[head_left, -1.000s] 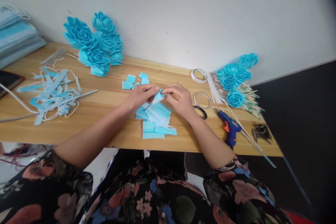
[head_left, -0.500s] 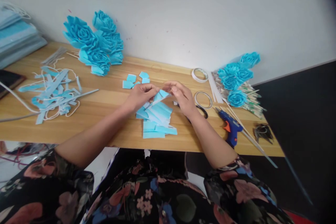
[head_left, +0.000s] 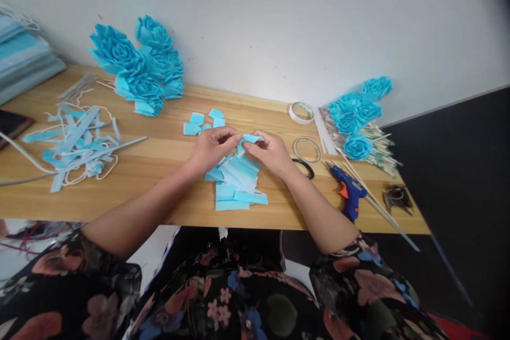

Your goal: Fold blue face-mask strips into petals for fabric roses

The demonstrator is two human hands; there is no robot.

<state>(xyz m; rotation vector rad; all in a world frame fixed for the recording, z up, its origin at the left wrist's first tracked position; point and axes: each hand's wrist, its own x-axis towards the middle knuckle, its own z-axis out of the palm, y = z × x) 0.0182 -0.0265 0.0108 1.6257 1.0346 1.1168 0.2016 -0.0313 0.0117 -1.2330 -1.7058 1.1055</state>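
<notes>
Over the middle of a wooden table [head_left: 159, 164], my left hand [head_left: 211, 147] and my right hand [head_left: 271, 153] both pinch one small light-blue fabric piece [head_left: 249, 140] between thumb and fingers. Under the hands lies a loose pile of blue fabric rectangles [head_left: 235, 183]. A few small blue folded squares [head_left: 201, 121] lie just beyond my left hand.
Finished blue fabric roses [head_left: 135, 66] lean against the wall at back left; more roses on sticks [head_left: 356, 119] lie at right. Blue strips and white elastic loops [head_left: 75, 141] sit at left. Two tape rolls [head_left: 302, 111], scissors [head_left: 305, 166] and a blue glue gun [head_left: 348, 191] lie right of my hands.
Both hands stay in place over the pile. The right fingers, briefly spread apart from the piece half a second ago, have closed on it again and the piece now looks folded over.
</notes>
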